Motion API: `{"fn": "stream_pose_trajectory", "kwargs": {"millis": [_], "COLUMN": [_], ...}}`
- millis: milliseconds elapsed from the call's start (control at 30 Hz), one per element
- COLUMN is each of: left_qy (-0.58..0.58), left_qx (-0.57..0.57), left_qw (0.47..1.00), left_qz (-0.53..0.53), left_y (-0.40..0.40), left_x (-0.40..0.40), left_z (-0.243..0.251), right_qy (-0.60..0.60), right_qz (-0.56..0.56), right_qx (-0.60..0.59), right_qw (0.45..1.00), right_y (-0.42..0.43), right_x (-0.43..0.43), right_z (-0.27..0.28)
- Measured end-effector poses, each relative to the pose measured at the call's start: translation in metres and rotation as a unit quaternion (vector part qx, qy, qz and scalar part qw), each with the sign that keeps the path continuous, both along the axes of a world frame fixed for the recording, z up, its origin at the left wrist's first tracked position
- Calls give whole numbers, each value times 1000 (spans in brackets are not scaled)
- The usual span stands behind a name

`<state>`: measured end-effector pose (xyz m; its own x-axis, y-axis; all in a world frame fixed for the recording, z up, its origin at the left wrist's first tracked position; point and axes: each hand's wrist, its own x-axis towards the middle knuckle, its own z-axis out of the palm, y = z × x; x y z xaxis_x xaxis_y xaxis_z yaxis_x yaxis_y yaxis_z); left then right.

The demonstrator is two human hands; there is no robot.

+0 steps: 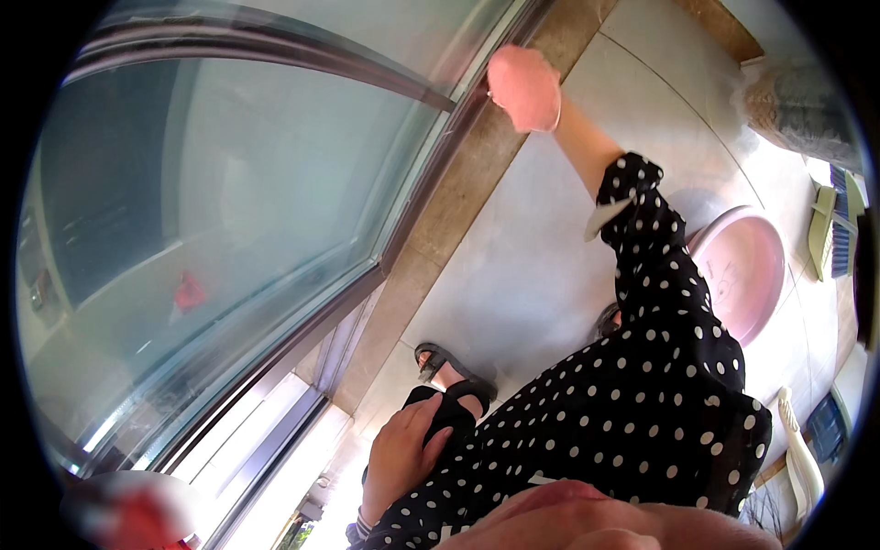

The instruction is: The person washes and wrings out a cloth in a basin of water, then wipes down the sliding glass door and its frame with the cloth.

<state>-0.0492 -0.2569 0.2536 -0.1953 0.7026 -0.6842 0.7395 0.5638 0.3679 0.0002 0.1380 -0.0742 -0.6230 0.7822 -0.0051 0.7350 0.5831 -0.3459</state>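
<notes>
A pink cloth (526, 89) covers my right hand, hiding its fingers. With the arm stretched out, it sits at the dark metal frame (467, 113) of a large sliding glass door (275, 165). My left hand (402, 447) holds nothing and rests on my bent leg in black trousers, fingers slightly apart. A stone sill (440, 234) runs along the foot of the door.
Behind my right arm a pink plastic basin (746, 275) stands on the tiled floor (522, 275). Brushes or brooms (832, 227) are at the far right, near a cream carved furniture leg (797, 454). My sandalled foot (447, 371) is near the sill.
</notes>
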Motion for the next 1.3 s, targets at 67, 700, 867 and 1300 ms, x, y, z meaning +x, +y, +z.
{"fn": "stream_pose_trajectory", "kwargs": {"millis": [67, 700, 867, 1300], "left_qy": [-14, -35, -11, 1], "left_qx": [3, -26, 5, -1], "left_qw": [1000, 999, 1000, 999], "left_qz": [2, 22, -17, -34], "left_y": [-1, 4, 1, 4], "left_x": [1, -1, -3, 3], "left_z": [-1, -1, -3, -1], "right_qy": [58, 95, -105, -406], "right_qz": [47, 92, 45, 322], "right_qx": [-29, -100, -9, -89], "right_qw": [997, 986, 993, 851], "right_y": [28, 63, -7, 16], "right_x": [13, 21, -10, -30], "right_z": [0, 4, 16, 41]}}
